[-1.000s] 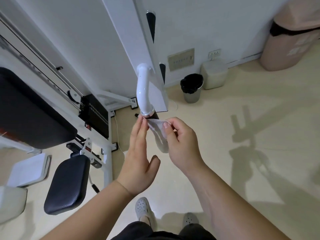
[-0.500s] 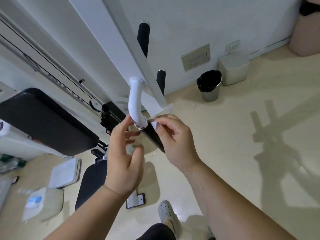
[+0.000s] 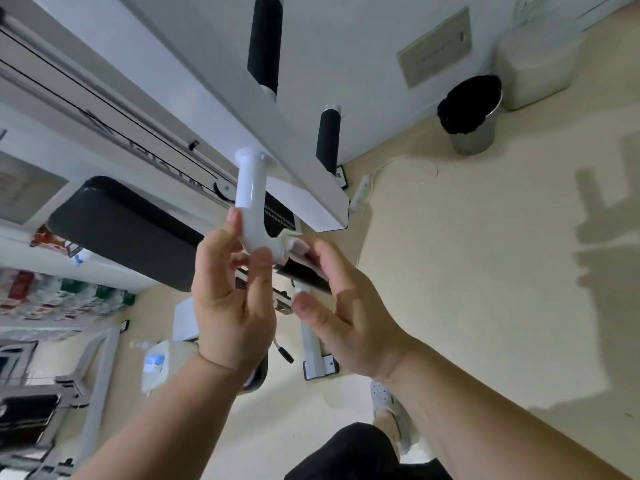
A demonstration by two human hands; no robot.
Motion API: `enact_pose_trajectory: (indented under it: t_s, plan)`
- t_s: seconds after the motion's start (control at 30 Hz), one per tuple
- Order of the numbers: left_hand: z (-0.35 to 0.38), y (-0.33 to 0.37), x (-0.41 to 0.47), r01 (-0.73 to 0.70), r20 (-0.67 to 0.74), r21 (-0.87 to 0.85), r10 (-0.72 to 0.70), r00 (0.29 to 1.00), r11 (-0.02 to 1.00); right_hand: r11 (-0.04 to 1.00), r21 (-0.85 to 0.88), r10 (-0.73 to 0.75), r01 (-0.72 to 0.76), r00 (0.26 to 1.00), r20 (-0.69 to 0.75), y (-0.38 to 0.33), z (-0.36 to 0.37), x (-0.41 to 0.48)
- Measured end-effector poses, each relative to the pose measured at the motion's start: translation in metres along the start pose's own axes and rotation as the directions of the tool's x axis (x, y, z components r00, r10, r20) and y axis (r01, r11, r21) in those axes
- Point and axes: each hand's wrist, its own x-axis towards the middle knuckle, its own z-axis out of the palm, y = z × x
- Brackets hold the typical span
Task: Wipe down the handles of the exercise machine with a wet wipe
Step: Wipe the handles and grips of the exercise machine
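A white curved tube [image 3: 250,199] hangs from the machine's white beam [image 3: 214,81] and ends in a black handle grip [image 3: 303,273]. My right hand [image 3: 341,306] wraps around that grip and presses a white wet wipe [image 3: 289,242] against its top end. My left hand [image 3: 230,289] is beside the tube's bend, fingers spread and touching the white tube, with nothing held. Two more black grips [image 3: 263,43] [image 3: 327,140] stick out of the beam farther back.
The black back pad [image 3: 121,230] sits to the left, with the machine's base frame [image 3: 311,344] below my hands. A black-lined metal bin [image 3: 471,116] and a white container [image 3: 533,64] stand by the wall. A white bottle [image 3: 156,363] lies on the floor.
My head has tilted up and closer to the handle. My right hand has slid the wipe from the metal collar onto the black grip and wrapped around it; my left hand rose to the tube's bend.
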Motion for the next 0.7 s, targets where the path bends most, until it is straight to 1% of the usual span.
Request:
enact_pose_trajectory:
  t_s: [0.07, 0.1, 0.2, 0.27, 0.3, 0.4, 0.43, 0.53, 0.6, 0.63, 0.7]
  plan:
    - [0.002, -0.001, -0.002, -0.002, 0.003, -0.001, 0.002, 1.0, 1.0, 0.985, -0.14, -0.095, 0.097, 0.995, 0.022, 0.0, 0.001, 0.005]
    - [0.003, -0.002, -0.002, -0.012, 0.005, 0.007, 0.012, 1.0, 1.0, 0.972, -0.211, -0.108, 0.108, 0.994, 0.009, 0.006, 0.002, 0.004]
    - [0.005, -0.008, 0.0, -0.049, 0.05, 0.018, 0.048, 0.998, 0.999, 0.935, -0.351, -0.082, 0.052, 0.994, -0.072, 0.033, -0.003, -0.009]
    - [0.006, -0.012, 0.002, -0.064, 0.061, -0.004, 0.064, 0.996, 0.998, 0.925, -0.38, -0.069, 0.027, 0.993, -0.099, 0.042, -0.009, -0.013]
    - [0.007, -0.013, 0.002, -0.068, 0.059, -0.012, 0.069, 0.996, 0.998, 0.929, -0.368, -0.073, 0.032, 0.992, -0.1, 0.042, -0.009, -0.011]
    - [0.013, -0.014, 0.0, -0.06, 0.036, -0.043, 0.062, 0.997, 0.997, 0.966, -0.245, -0.105, 0.086, 0.992, -0.067, 0.03, 0.0, -0.001]
    - [0.015, -0.014, -0.001, -0.056, 0.025, -0.059, 0.057, 0.998, 0.997, 0.967, -0.234, -0.115, 0.099, 0.992, -0.053, 0.025, 0.004, 0.002]
    - [0.015, -0.016, 0.0, -0.061, 0.001, -0.077, 0.062, 0.998, 0.995, 0.927, -0.348, -0.159, 0.143, 0.987, -0.018, 0.02, 0.01, 0.005]
    - [0.011, -0.017, 0.001, -0.087, 0.016, -0.055, 0.088, 0.996, 0.995, 0.878, -0.45, -0.187, 0.164, 0.982, -0.005, 0.032, 0.007, -0.003]
    - [0.009, -0.016, 0.0, -0.099, 0.021, -0.034, 0.1, 0.995, 0.994, 0.857, -0.491, -0.187, 0.158, 0.982, -0.011, 0.043, 0.004, -0.01]
    - [0.006, -0.015, -0.001, -0.092, 0.016, -0.005, 0.092, 0.996, 0.996, 0.841, -0.531, -0.143, 0.106, 0.989, -0.029, 0.06, 0.0, -0.023]
